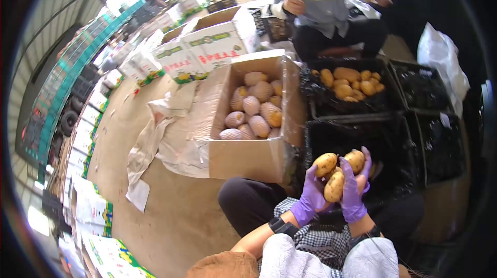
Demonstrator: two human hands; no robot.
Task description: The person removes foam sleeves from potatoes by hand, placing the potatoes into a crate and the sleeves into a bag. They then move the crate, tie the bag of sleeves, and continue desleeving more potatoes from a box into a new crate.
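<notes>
The left hand (312,195), in a purple glove, is cupped with its fingers curled in against a cluster of potatoes (334,186); the right hand (354,190), gloved alike, closes on the cluster from the other side. At least three potatoes show between them, held above the near crate (357,138), closer to its left edge than its right.

From the left, white cartons (93,210) with green printing line the floor (176,210). A crumpled pale cloth (173,122) lies on the floor toward the cardboard box (248,156), with open white cartons (215,45) behind. The box stands open just left of the crates, net-wrapped potatoes (259,102) inside, its near right corner close to the knee (251,200). Against the near crate's far edge sits the far crate (357,115), loose potatoes (354,85) in it, and beyond that sits another person (321,3) in a grey top. Two dark-lined crates (440,143) flank the right edges, a white plastic bag (440,60) at their far right corner.
</notes>
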